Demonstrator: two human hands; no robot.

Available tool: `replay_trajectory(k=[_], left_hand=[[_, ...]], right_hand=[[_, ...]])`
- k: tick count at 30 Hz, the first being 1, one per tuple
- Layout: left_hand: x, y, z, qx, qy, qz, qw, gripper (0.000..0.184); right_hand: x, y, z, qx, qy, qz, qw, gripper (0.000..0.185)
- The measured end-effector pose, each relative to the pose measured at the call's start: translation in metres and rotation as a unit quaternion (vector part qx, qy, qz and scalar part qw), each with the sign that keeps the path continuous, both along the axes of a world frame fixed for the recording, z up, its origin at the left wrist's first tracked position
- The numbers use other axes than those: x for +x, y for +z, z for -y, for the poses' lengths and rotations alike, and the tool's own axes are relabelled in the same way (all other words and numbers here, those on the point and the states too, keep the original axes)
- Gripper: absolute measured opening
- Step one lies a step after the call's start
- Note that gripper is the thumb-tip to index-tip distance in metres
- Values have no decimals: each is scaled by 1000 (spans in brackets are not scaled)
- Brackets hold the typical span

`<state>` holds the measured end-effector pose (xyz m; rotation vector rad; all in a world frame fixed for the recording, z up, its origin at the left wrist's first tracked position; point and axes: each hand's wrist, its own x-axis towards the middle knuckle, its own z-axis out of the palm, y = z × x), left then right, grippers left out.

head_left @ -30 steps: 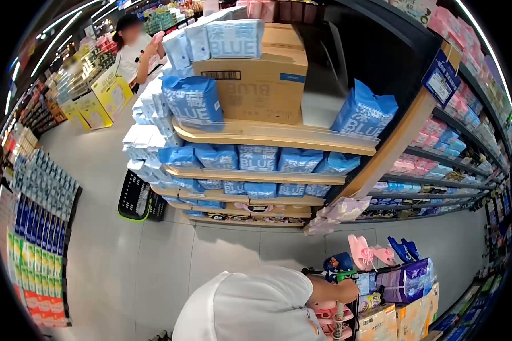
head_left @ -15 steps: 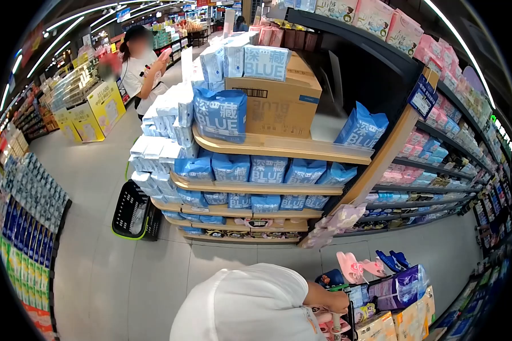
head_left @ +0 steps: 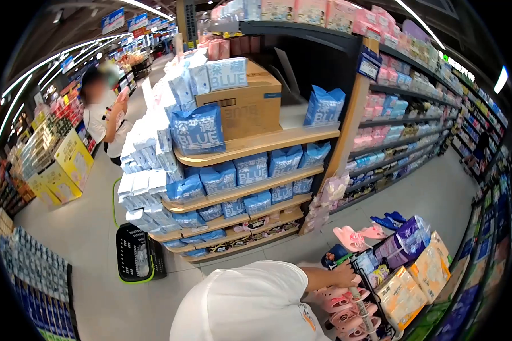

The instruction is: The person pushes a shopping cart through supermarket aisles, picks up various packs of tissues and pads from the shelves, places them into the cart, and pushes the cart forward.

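My left arm in a white sleeve [head_left: 239, 301] reaches right across the lower middle. At its end, my left hand [head_left: 342, 275] is closed at the near rim of a black open container [head_left: 375, 292]; the fingertips are partly hidden. Yellow-and-white soft packs [head_left: 403, 295], a purple pack [head_left: 401, 238] and smaller blue packs [head_left: 365, 262] fill the container. Pink clogs [head_left: 347, 312] hang along a grey bar just below the hand. Beyond the hand are pink slippers [head_left: 350, 237] and blue slippers [head_left: 388, 220]. My right hand is out of view.
A curved wooden shelf [head_left: 256, 149] holds blue packs [head_left: 197, 128] and a cardboard box [head_left: 250, 105]. On the floor at left stands a black shopping basket [head_left: 133, 256] with a green rim. A person [head_left: 105, 116] stands behind the shelf. Stocked shelves [head_left: 404, 119] line the right.
My view has swung right and the shelf now sits further left. More of the pink clogs and the soft packs shows. My left hand stays closed at the container's edge.
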<state>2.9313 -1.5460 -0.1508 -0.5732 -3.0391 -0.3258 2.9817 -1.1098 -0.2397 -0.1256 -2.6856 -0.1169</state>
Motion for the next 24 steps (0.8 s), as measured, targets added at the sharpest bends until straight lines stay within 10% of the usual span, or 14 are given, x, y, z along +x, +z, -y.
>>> replay_trajectory(k=[2, 24], left_hand=[[15, 10, -2, -40, 21, 37, 998, 57], [95, 18, 37, 106, -42, -206, 972, 34]], right_hand=[[16, 7, 5, -193, -5, -68, 979, 39], [138, 62, 83, -129, -113, -189, 967, 36]])
